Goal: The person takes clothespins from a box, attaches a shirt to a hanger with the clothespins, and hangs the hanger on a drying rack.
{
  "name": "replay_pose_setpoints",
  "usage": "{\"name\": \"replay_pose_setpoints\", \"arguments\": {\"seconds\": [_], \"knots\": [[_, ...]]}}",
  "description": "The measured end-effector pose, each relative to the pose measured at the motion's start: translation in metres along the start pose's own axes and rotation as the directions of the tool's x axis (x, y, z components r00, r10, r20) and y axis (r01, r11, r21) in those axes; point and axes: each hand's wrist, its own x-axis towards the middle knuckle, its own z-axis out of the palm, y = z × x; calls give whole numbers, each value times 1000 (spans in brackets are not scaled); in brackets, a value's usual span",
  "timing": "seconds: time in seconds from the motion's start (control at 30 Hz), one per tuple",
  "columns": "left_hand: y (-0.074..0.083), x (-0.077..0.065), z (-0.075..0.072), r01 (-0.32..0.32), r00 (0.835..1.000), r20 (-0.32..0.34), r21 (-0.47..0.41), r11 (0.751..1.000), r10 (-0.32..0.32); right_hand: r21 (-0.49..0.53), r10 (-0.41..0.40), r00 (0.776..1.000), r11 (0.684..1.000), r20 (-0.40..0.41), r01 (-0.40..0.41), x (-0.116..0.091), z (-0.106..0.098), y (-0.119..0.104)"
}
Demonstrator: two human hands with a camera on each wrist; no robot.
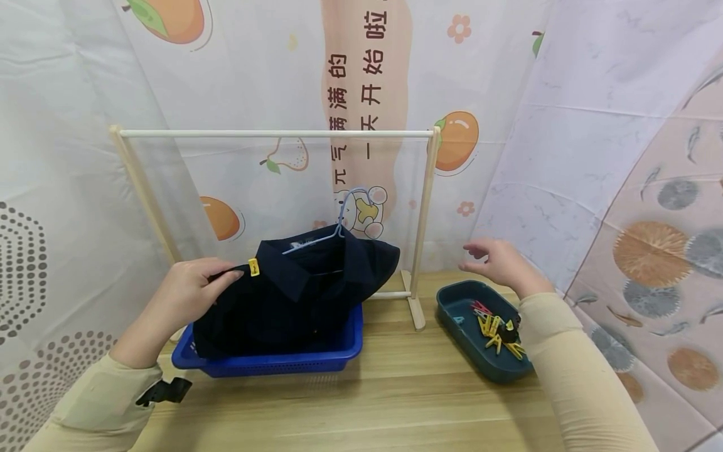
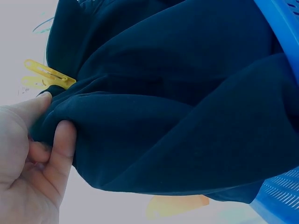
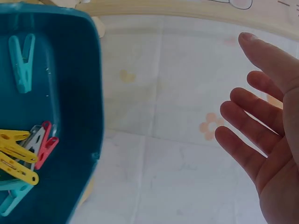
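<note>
My left hand (image 1: 194, 290) pinches the shoulder of a dark collared shirt (image 1: 299, 314) between thumb and fingers. Beside those fingers, a yellow clothespin (image 1: 254, 267) is clipped on the shirt near its collar; the left wrist view shows the same clothespin (image 2: 53, 74) close to the thumb. A light blue hanger (image 1: 341, 227) sits inside the collar, its hook sticking up. The shirt's lower part lies in a blue basket (image 1: 271, 365). Fingers spread and holding nothing, my right hand (image 1: 499, 262) is over the far side of a dark green bin (image 1: 460, 307).
Several clothespins (image 1: 491, 329), yellow, red and teal, lie in the green bin. A rack with a white rail (image 1: 271, 134) and wooden posts (image 1: 425, 213) stands behind the basket on the wooden table (image 1: 395, 389). Printed curtains (image 1: 508, 75) enclose the back and sides.
</note>
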Motion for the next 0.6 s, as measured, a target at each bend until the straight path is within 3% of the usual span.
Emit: {"name": "replay_pose_setpoints", "arguments": {"seconds": [0.27,0.6], "knots": [[-3,-1,2,-4,1000,-19,-14,1000,4,11,-3,1000,1000,-16,3,-5,11,17],[-4,-2,3,0,1000,-15,-17,1000,0,49,82,996,995,34,-83,-9,23,33]]}}
